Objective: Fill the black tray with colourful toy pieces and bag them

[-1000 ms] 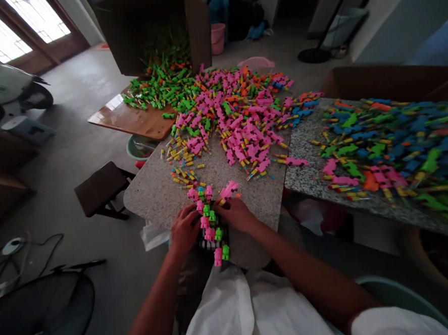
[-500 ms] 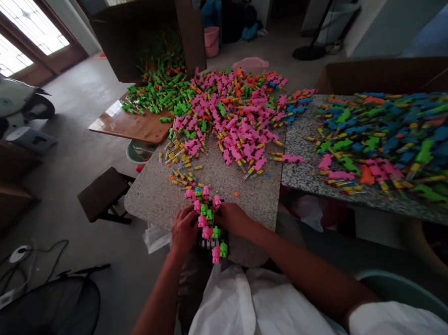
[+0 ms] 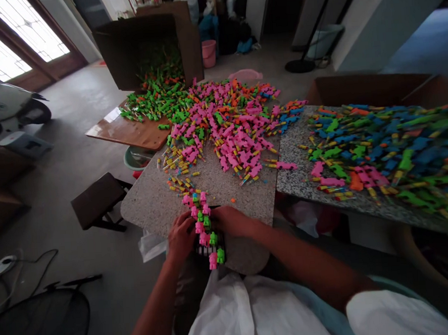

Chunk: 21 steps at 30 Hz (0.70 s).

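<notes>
Small pink and green toy figures (image 3: pixel 200 228) stand in a crooked double row on a dark slatted rack (image 3: pixel 204 250) at the near table edge. On the rack's left side is my left hand (image 3: pixel 180 237), fingers curled in against the row; whatever they grip is hidden. My right hand (image 3: pixel 230 221) reaches in from the right, its fingertips pinched at a pink toy figure (image 3: pixel 206 209) near the row's far end. That hand's fingers are partly covered by the figures. Beyond the rack lie loose yellow-and-clear sticks (image 3: pixel 183 182) on the speckled tabletop (image 3: pixel 146 200).
A heap of pink car-shaped toys on sticks (image 3: pixel 241 141) covers the table's far part. Green ones spill from a cardboard box (image 3: pixel 188 48). Blue and green ones (image 3: pixel 389 137) fill the right-hand counter (image 3: pixel 296 180). A dark stool (image 3: pixel 99 199) stands left, a fan (image 3: pixel 40 325) lower left.
My right hand has brought a pink toy figure leftward against the row. My left hand stays beside the rack. The whole view has shifted slightly.
</notes>
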Available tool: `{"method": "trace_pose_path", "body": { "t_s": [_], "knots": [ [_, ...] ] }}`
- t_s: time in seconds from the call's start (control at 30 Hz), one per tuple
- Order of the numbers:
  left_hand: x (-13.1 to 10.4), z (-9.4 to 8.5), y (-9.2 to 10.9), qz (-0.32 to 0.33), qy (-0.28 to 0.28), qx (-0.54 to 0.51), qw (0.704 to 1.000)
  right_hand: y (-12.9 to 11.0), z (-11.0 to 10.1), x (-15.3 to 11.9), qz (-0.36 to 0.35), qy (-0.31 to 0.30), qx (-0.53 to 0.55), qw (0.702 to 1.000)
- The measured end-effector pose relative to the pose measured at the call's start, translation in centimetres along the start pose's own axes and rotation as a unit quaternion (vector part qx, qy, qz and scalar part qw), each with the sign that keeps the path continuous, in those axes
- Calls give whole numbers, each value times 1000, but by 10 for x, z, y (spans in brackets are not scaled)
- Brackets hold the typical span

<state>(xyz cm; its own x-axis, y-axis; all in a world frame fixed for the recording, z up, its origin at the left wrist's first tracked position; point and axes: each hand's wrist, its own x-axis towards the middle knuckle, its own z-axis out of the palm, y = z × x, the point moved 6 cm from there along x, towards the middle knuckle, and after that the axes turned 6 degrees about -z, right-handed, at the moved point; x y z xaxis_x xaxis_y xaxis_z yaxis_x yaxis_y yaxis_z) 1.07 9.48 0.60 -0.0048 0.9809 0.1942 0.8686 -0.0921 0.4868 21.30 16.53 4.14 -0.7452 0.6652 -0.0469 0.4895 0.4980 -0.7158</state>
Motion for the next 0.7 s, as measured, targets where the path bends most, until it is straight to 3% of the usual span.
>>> {"method": "trace_pose_path", "body": {
  "t_s": [0.03,0.1,0.17,0.27,0.4,0.53,0.63,0.7],
  "knots": [
    [0,0,0,1,2,0,1000,8,-17,2,17,13,-8,1000],
    [0,0,1,6,6,-1,1000,34,-62,5,124,91,-76,985],
    [0,-1,3,7,9,-4,1000,62,-104,6,249,170,-164,939],
    [0,-2,5,2,16,-6,1000,91,-129,16,316,173,-222,906],
    [1,-3,7,-5,14,-8,1000,107,-126,21,331,138,-213,909],
    [1,-3,8,-8,10,-7,1000,94,-115,2,320,168,-146,921],
    [0,-2,7,-12,10,-8,1000,69,-79,-17,242,165,48,955],
    [0,-2,6,-15,10,-6,1000,46,-45,-28,168,154,177,957]
  ]
}}
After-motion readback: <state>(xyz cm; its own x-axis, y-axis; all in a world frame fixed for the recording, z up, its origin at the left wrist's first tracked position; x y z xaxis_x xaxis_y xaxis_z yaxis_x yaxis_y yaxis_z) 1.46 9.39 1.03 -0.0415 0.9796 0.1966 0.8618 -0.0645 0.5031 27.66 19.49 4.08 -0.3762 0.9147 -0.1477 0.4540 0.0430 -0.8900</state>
